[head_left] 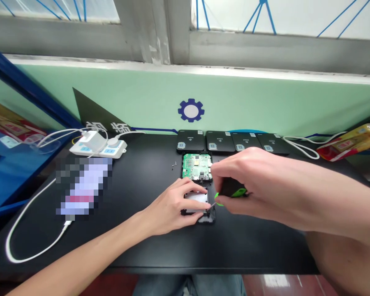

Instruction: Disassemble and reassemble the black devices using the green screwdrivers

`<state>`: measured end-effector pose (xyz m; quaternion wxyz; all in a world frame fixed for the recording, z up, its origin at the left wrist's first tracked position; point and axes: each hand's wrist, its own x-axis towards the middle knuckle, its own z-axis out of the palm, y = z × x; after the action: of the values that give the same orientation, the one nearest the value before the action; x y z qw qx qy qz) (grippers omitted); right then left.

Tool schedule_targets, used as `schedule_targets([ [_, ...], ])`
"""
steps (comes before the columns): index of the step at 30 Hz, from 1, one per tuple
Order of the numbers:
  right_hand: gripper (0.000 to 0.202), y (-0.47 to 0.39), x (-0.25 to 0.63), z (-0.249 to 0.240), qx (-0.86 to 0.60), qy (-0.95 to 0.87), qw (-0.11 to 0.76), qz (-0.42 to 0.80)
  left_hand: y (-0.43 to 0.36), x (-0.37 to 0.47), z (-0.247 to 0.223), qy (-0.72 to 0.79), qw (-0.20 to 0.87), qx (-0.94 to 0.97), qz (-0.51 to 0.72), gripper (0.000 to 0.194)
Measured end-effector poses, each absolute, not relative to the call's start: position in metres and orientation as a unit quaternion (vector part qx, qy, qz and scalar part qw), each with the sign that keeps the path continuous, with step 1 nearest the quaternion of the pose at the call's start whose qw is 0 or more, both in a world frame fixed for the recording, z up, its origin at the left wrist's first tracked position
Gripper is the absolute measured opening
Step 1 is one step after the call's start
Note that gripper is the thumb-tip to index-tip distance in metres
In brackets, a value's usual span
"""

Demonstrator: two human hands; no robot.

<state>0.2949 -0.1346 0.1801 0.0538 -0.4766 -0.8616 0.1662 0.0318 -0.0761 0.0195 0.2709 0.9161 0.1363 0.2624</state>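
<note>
A black casing part (207, 218) with a silvery plate (196, 199) lies on the black table. My left hand (176, 201) rests over it, fingers spread across the plate and its edges. A black and green screwdriver (232, 191) is gripped in my right hand (243, 181), its thin shaft slanting down-left to the casing's right side, close to my left fingertips. Just beyond, a green circuit board (197, 165) sits in a black housing, partly behind my right hand. A few small screws (174, 165) lie to its left.
Several closed black boxes (190, 141) line the back edge. At the left are a white power strip (115, 150), a blurred phone (86, 189) and its looping white cable (8, 242). A yellow and red package (345, 144) is at the right.
</note>
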Motion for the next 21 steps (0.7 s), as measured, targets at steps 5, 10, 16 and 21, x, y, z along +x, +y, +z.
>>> schedule_targets([
  [5,0.016,-0.129,0.294,0.182,-0.488,-0.855,0.042,0.173,-0.075,0.032,0.018,0.124,0.262,0.92,0.264,0.017],
  [10,0.017,-0.126,0.293,0.185,-0.489,-0.852,0.019,0.185,-0.075,0.031,0.017,0.123,0.261,0.92,0.265,0.017],
  [16,0.016,-0.127,0.295,0.183,-0.495,-0.853,0.028,0.163,-0.075,0.031,0.016,0.121,0.256,0.923,0.262,0.018],
  [21,0.013,-0.139,0.284,0.177,-0.477,-0.872,0.042,0.105,-0.075,0.031,0.016,0.119,0.255,0.922,0.267,0.016],
])
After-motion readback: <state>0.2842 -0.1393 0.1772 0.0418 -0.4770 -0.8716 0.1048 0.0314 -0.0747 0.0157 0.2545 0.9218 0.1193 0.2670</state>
